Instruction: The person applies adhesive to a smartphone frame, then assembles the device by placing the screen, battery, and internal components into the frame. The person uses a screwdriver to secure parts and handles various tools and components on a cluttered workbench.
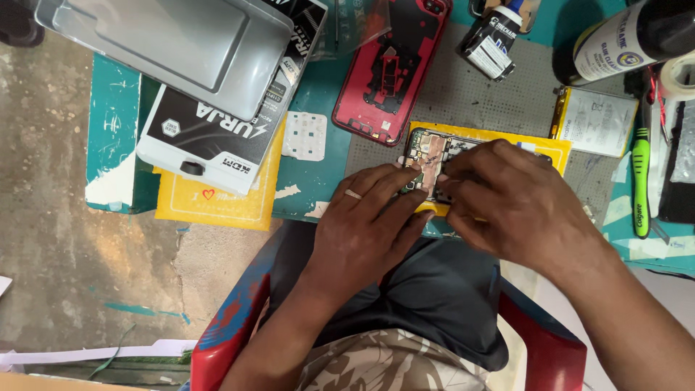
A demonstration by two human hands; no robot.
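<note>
While the opened phone (434, 163) lies on a yellow pad (483, 137) at the near edge of the teal bench (318, 174), it is steadied by the left hand (362, 224), whose ringed fingers (384, 181) are laid spread against its left side. The right hand (510, 199) is curled over the phone's right part, fingertips pressed together on the exposed board; what is pinched cannot be told. A red back cover (391, 65) is seen just beyond, a green toothbrush (640, 181) well to the right.

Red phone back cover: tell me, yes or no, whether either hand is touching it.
No; the red phone back cover lies apart, above both hands, which rest on the opened phone.
</note>
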